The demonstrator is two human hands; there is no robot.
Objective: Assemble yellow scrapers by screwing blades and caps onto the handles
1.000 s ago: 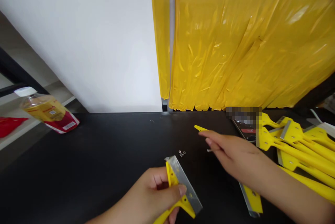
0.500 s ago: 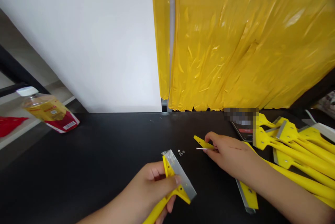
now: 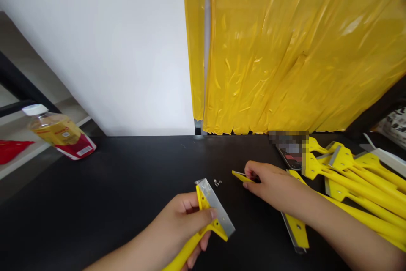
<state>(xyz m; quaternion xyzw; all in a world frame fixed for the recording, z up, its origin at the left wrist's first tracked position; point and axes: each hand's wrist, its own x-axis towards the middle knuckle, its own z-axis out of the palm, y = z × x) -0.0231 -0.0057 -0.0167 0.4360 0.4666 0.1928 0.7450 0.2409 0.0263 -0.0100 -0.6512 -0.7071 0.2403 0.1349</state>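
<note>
My left hand (image 3: 177, 220) is closed around a yellow scraper (image 3: 187, 250) just below its head, thumb pressed on the flat metal blade (image 3: 221, 212). Holes show in the yellow head, and clear film covers the blade's far end. To the right, my right hand (image 3: 269, 182) pinches a small yellow plate (image 3: 238, 176) a little above the table. A thin metal piece lies along that plate, mostly hidden by the fingers. Between the hands, several small screws and nuts (image 3: 217, 183) rest on the black table (image 3: 127, 195). Another scraper (image 3: 298, 229) lies partly under my right forearm.
Several yellow scrapers (image 3: 355, 178) are piled at the right. Beside them, a phone (image 3: 290, 152) lies near the table's back edge, partly blurred out. A bottle with a white cap (image 3: 63, 133) leans at the left. Yellow plastic sheeting (image 3: 269, 51) hangs behind.
My right hand has turned the small yellow plate, and the thin metal piece now shows behind its upper edge rather than below it. My left hand keeps its hold on the scraper.
</note>
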